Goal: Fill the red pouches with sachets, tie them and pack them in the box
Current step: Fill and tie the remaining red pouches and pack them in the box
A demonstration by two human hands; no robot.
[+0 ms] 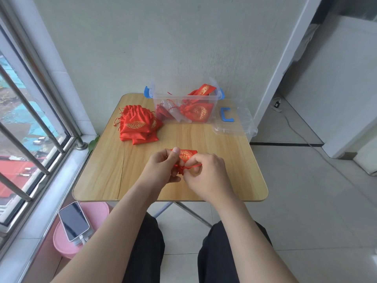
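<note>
Person seated at a small wooden table handles a red pouch w/ both hands, over the tabletop's near-ctr. L hand grips the pouch at its gathered neck, fingers curled round it and thumb upright against the gold-printed cloth. R hand pinches the red cord btwn thumb and fingers, and the cord runs from the neck toward the right. The pouch body points away from the person, toward the box. Can't tell whether it rests on the table or is held just off it.

At the table's far edge, by the wall, a clear plastic box w/ blue latches stands open. Inside are packed pouches, one leaning up over the far-right rim. At left in the box are pale packets, too blurred to say if they're sachets. The clear lid, w/ blue handle, lies just right of the box and overhangs the table's right edge. A pile of flat red pouches sits far-left on the table, just beside the box.

Below the table at left, a phone lies on a pink tub next to the barred window.
</note>
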